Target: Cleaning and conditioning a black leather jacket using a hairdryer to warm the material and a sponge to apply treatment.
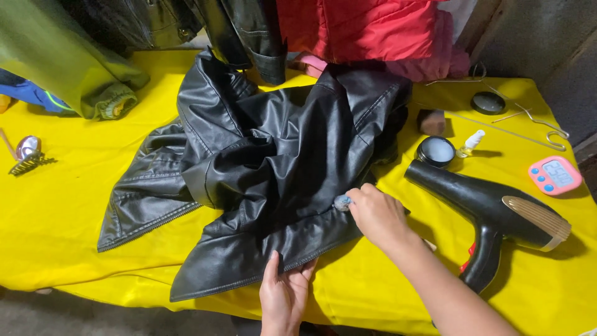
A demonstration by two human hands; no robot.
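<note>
- A crumpled black leather jacket (273, 162) lies spread across the middle of a table covered in yellow cloth (56, 218), its zipped hem reaching the near edge.
- The right hand (376, 214) is closed around a small grey-blue dauber or sponge (342, 202), pressing it onto the jacket's lower right panel.
- The left hand (285, 292) lies flat with fingers loosely spread, pinning the jacket's hem at the table's front edge; it grasps nothing.
- Just right of the right arm lies a black hair dryer with a gold grille (491, 214); beyond it sit an open round tin of pale polish (436, 150), its black lid (488, 102), a small spray bottle (469, 143), a brown block (431, 122), a wire hanger (528, 124) and a pink digital timer (555, 175).
- Hanging garments crowd the far edge: a green jacket (62, 56) and a red padded coat (367, 31).
- Bare cloth lies to the left, apart from a hair clip (28, 158).
</note>
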